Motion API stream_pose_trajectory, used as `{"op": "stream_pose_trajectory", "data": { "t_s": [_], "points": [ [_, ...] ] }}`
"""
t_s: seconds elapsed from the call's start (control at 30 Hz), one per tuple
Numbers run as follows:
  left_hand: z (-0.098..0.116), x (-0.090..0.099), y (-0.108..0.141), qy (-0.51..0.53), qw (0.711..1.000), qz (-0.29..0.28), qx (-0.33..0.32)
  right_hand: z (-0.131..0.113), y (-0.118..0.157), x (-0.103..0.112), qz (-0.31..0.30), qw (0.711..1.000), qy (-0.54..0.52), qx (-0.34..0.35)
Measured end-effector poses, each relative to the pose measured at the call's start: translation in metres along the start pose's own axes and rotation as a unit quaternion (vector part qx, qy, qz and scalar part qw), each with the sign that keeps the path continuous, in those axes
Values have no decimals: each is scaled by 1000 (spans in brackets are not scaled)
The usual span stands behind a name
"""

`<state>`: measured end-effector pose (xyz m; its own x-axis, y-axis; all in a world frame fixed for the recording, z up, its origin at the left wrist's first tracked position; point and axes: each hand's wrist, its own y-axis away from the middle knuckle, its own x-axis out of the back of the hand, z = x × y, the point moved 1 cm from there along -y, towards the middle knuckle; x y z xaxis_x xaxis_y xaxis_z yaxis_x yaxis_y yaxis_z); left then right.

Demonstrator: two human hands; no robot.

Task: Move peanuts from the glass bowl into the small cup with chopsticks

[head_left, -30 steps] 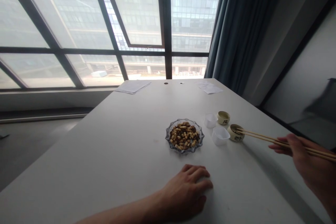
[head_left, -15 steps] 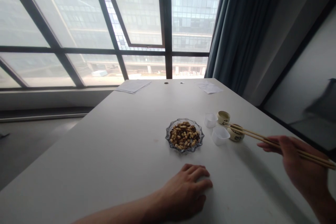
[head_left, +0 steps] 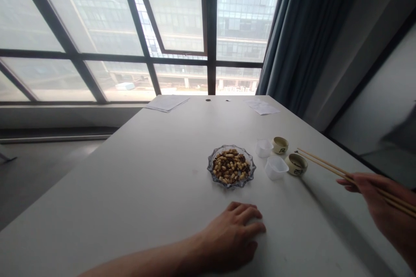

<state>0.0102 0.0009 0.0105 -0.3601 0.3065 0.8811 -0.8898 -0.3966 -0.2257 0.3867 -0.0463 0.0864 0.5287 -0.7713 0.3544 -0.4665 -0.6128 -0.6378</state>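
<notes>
My right hand [head_left: 380,194] grips a pair of wooden chopsticks [head_left: 328,165], which slant up and left. Their tips are just behind and above the nearer small cream cup [head_left: 296,165], which has something dark inside. A tiny dark bit, hard to make out, shows by the tips. Just left of them sits the farther cream cup [head_left: 280,145]. Resting on the table, my left hand [head_left: 235,233] has its fingers loosely bent and apart, with nothing visible in it. In front of it stands a scalloped glass bowl [head_left: 212,176] of peanuts mixed with darker pieces.
Two clear plastic cups [head_left: 276,168] stand between the glass bowl and the cream cups. Paper sheets [head_left: 167,103] lie at the far left of the white table [head_left: 156,160], another sheet [head_left: 263,107] at the far right. Windows and a dark curtain [head_left: 292,52] are behind.
The chopstick tips have moved right, from over the farther cream cup to behind the nearer one. My right hand has drawn right with them. My left hand stays put; the view has shifted slightly.
</notes>
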Motion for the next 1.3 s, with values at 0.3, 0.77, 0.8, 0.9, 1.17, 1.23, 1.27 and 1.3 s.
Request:
{"op": "stream_pose_trajectory", "data": {
  "t_s": [0.3,0.77,0.8,0.9,1.17,1.23,1.27,1.3],
  "points": [
    [-1,2,-1,3,1000,-7,7,15,5,8,-102,994,32,28],
    [0,3,0,6,1000,-3,8,-5,7,20,-37,999,13,1],
    [0,3,-1,5,1000,-4,8,-12,9,13,-38,999,-23,0],
    [-1,3,-1,1,1000,-7,7,-33,13,-16,-58,985,-164,11],
    [0,4,-2,-1,1000,-10,6,-62,21,-108,-241,930,-273,43],
    [0,4,-1,0,1000,-10,4,-64,22,-119,-266,923,-274,45],
    [0,4,-1,1,1000,-10,3,-64,22,-123,-273,922,-272,44],
    [0,4,-1,2,1000,-11,2,-64,22,-126,-278,921,-269,43]
  ]
}}
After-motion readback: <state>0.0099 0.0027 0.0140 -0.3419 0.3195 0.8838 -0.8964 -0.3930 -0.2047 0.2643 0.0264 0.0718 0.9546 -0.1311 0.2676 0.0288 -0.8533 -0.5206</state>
